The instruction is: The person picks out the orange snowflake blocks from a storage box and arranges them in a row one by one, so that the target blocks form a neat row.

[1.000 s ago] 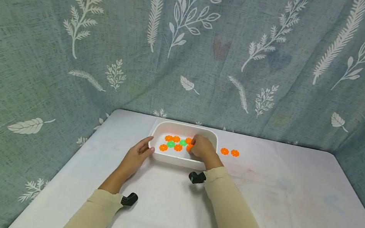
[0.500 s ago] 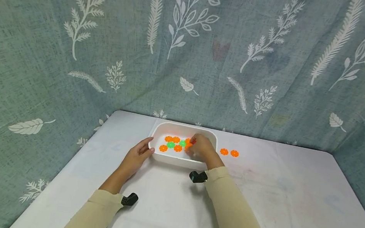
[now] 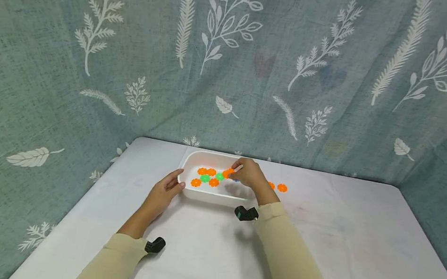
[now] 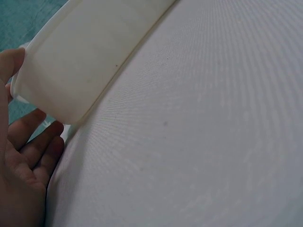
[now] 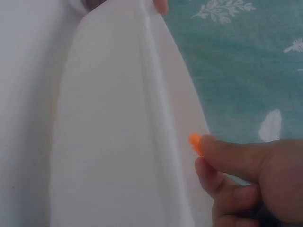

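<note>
The left hand [image 3: 159,195] grips the white tray [image 3: 213,198], probably to steady it, while the right hand [image 3: 250,174] pinches an orange flower-shaped disc [image 5: 194,142].

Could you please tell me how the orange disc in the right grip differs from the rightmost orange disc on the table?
The held disc is pinched in the right grip; the rightmost disc lies flat on the white table. The held disc is partly hidden by the grip, while the rightmost disc shows whole. Both are orange.
</note>
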`<act>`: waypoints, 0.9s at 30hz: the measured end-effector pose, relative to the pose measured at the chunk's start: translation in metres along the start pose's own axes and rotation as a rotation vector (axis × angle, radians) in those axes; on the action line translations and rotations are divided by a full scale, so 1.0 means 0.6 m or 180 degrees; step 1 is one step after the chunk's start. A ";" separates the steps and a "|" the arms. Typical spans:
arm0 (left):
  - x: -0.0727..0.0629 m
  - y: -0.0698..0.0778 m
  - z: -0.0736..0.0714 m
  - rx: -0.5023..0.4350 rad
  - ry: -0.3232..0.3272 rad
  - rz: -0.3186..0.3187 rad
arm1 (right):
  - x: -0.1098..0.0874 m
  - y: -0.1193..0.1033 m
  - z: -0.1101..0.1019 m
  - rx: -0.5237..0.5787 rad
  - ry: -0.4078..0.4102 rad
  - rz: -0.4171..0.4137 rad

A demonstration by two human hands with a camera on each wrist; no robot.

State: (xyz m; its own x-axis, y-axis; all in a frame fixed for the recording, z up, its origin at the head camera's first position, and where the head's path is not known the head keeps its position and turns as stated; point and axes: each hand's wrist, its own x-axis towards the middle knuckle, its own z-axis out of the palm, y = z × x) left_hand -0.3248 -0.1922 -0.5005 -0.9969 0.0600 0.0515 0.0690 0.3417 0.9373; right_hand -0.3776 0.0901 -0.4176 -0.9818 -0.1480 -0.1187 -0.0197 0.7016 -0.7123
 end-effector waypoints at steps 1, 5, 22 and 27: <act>0.000 0.000 0.000 0.0001 0.0003 -0.0002 | -0.002 0.000 -0.003 0.0024 -0.0008 0.0006; -0.002 0.000 0.000 0.0005 0.0006 0.0014 | -0.008 0.004 -0.016 0.0144 0.0022 0.0005; 0.001 0.004 0.000 -0.0050 -0.0034 0.0010 | -0.018 0.071 -0.089 0.0434 0.0173 0.0282; 0.001 0.002 0.001 -0.0056 -0.0023 -0.0024 | -0.022 0.090 -0.101 0.0636 0.0191 0.0373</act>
State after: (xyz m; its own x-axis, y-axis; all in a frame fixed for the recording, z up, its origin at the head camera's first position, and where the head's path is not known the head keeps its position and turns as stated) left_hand -0.3251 -0.1913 -0.4992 -0.9971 0.0642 0.0420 0.0607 0.3257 0.9435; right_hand -0.3770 0.1721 -0.4122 -0.9848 -0.0278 -0.1714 0.1268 0.5586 -0.8197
